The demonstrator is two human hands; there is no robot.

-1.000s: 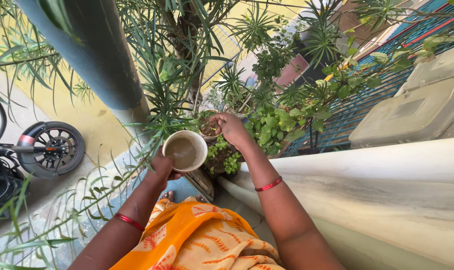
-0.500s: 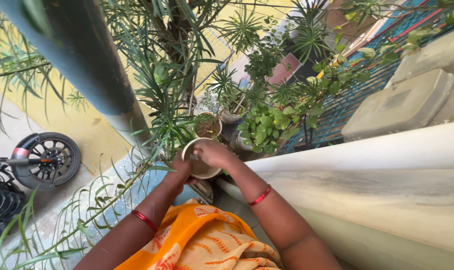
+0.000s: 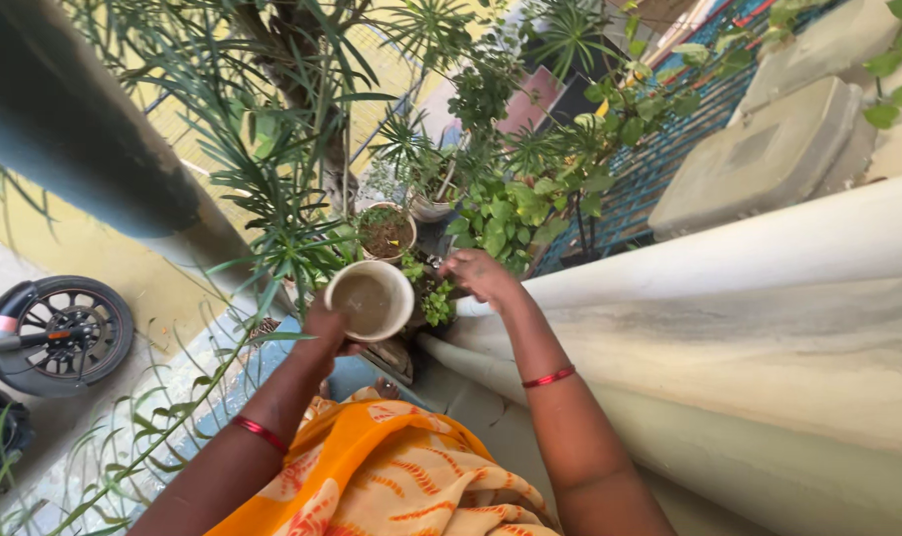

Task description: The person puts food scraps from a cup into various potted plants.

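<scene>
My left hand (image 3: 324, 326) grips the cup (image 3: 369, 300) of murky water while my right hand (image 3: 479, 275), fingers loosely bunched, hovers over the small pot (image 3: 436, 301).

Through the head camera I looked down on an outdoor home garden beside a yellow wall (image 3: 163, 288). Potted plants (image 3: 386, 230) crowded the ground at 12 o'clock, a parked motorcycle's wheel (image 3: 59, 335) stood at 9 o'clock, a pale stone parapet (image 3: 769, 328) ran toward 3 o'clock, and a teal metal grille (image 3: 649, 174) lay at 1 o'clock.
</scene>
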